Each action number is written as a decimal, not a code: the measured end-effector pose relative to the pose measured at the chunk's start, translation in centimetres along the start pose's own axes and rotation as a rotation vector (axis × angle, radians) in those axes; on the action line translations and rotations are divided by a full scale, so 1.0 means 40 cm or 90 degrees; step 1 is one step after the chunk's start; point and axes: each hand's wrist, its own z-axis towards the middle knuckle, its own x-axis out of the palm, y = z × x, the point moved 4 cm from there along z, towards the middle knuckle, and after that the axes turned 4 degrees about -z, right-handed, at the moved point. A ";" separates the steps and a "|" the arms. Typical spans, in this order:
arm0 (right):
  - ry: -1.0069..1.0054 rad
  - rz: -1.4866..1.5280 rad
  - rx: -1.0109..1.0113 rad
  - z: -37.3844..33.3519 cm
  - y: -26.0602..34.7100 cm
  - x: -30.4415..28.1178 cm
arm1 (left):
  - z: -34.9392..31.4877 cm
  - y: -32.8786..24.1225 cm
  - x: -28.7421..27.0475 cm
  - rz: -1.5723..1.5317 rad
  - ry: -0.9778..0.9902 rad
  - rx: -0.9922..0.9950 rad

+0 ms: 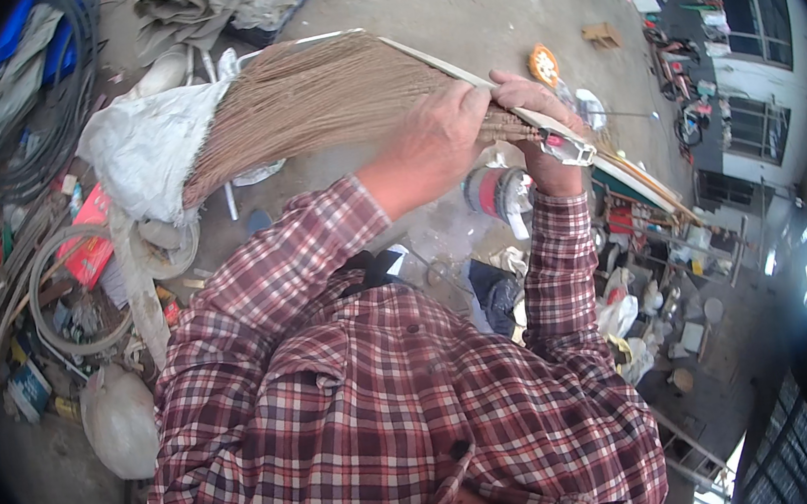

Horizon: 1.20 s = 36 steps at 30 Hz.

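A broom-like bundle of long brown straw [305,103] lies across in front of me, its fanned end at the left wrapped in a white woven sack [158,141]. My left hand [440,137] is closed where the straw narrows, its fingers bent at a pale flat strip [436,65] along the bundle's far edge. Beside it my right hand [549,123] wraps round the narrow neck and the strip. At that wrist sits a shiny metal piece with a pink part [567,145]; its kind I cannot make out. Pale poles [642,182] extend beyond it to the right.
Coiled hoses [76,292], a red box [86,237] and a full white bag [120,423] crowd the left. Below my hands stands a round can or spool [497,190]. An orange-rimmed bowl [543,65] and a small wooden crate [602,35] lie on the concrete floor. Clutter lines the right.
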 end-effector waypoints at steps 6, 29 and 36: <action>-0.080 -0.050 0.163 -0.068 0.003 -0.067 | 0.060 -0.007 0.090 0.091 0.056 0.089; -0.376 0.047 0.056 0.080 0.131 -0.182 | 0.190 -0.032 0.068 0.119 -0.015 0.147; -0.359 0.014 0.020 0.106 0.147 -0.155 | 0.156 -0.095 -0.009 0.026 -0.140 0.209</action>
